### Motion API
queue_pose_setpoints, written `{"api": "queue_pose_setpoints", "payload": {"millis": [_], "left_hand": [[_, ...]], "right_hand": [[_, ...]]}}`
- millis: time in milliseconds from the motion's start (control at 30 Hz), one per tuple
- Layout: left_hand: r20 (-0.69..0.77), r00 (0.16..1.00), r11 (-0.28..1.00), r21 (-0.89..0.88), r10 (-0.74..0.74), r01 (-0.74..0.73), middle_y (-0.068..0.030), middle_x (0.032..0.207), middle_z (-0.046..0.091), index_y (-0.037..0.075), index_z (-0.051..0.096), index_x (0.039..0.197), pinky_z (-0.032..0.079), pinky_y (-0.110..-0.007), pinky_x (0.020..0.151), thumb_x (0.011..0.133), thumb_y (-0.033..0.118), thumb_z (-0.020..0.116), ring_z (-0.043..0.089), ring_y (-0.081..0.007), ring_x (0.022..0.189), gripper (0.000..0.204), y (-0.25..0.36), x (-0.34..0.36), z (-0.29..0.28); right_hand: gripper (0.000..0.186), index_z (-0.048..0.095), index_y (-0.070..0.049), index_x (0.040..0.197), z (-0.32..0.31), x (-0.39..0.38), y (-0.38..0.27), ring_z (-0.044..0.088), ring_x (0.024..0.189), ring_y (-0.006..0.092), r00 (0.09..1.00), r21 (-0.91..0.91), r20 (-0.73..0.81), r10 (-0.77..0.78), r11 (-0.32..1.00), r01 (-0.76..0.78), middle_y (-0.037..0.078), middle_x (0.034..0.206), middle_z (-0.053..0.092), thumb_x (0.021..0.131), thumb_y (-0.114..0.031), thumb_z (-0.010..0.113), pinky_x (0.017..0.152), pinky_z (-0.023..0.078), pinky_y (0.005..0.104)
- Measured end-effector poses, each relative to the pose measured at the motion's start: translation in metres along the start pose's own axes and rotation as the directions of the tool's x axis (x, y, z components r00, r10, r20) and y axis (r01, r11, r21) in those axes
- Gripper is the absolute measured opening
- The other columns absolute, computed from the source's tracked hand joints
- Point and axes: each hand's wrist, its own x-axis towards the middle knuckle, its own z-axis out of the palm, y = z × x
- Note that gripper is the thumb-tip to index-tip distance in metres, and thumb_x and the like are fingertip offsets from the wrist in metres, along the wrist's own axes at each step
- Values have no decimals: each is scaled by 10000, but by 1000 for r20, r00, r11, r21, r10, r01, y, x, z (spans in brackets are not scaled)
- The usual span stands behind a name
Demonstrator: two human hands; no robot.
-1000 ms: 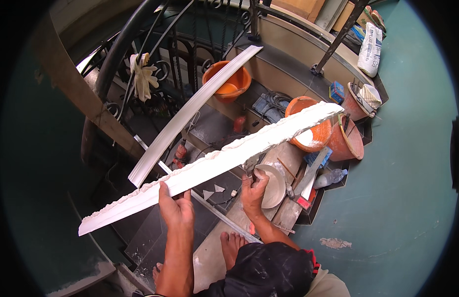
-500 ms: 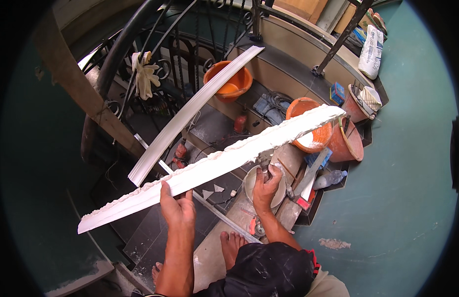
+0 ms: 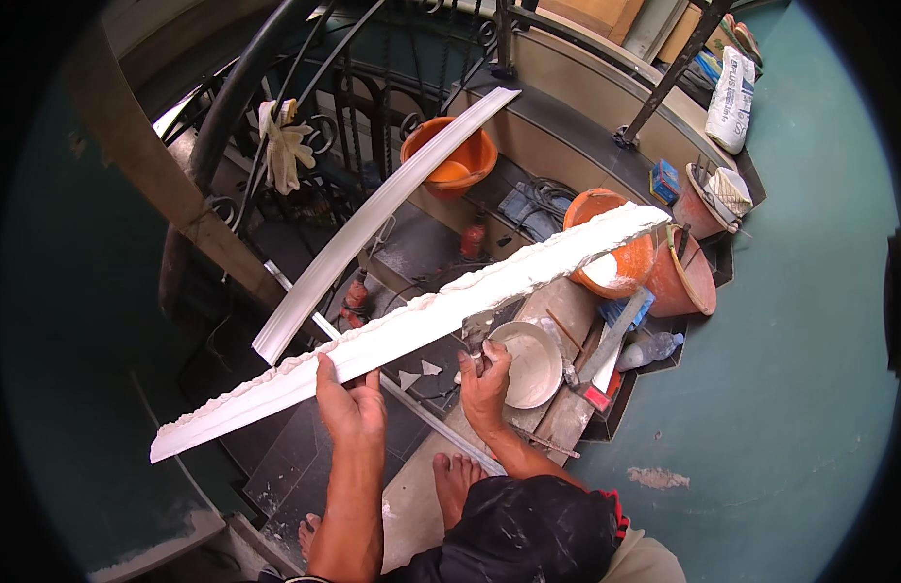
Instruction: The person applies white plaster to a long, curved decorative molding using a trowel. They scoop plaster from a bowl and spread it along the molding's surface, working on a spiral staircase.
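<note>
My left hand (image 3: 353, 406) is closed on a long white moulding strip (image 3: 392, 348) near its lower left part, thumb in front. The strip slants up to the right, with rough, wet-looking plaster heaped along its upper edge. In my right hand (image 3: 485, 389) is a putty knife (image 3: 478, 330), its grey blade against the strip's lower edge; the handle is mostly hidden by my fingers. A pale round bowl (image 3: 556, 374) stands on a plank just right of that hand. Beyond the strip, a second white moulding (image 3: 373, 231) leans across the steps.
Orange buckets (image 3: 479, 170) (image 3: 620, 277) and a reddish bucket (image 3: 701, 291) stand on the steps. A plastic bottle (image 3: 649, 352), a red power tool (image 3: 355, 299) and cables lie about. Gloves (image 3: 287, 151) hang on the dark railing. A green wall (image 3: 781, 389) curves along the right.
My right hand has moved left and slightly down along the strip's lower edge with the putty knife, uncovering more of the bowl. My left hand and the strip have hardly shifted.
</note>
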Motion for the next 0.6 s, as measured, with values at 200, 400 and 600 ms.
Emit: {"api": "queue_pose_setpoints", "payload": {"millis": [200,400,600], "left_hand": [[-15,999,999,4,34,-34,-218,1487,489,-12,446,1447,467,-606,1144,1058,192,587,519,-400,1374,461,9,6,-4],[-21,1000,1000,-2,1,-1,-214,1471,511,-13,446,1448,476,-598,1138,1054,196,598,536,-398,1358,471,11,9,-4],[-24,999,999,-11,32,-33,-215,1463,519,-11,450,1445,485,-593,1132,1047,195,611,540,-389,1356,476,16,14,-5]], "right_hand": [[269,473,-8,1203,-17,-7,-12,609,958,154,988,292,138,70,950,-108,135,1158,600,1042,-135,647,796,540,288],[198,549,-37,1076,-26,43,-39,660,814,100,783,476,545,300,658,-584,67,971,692,1109,-231,535,691,523,237],[127,622,-4,1074,-35,-4,-30,671,753,134,914,353,326,242,866,-355,88,918,694,1049,-128,633,683,535,257]]}}
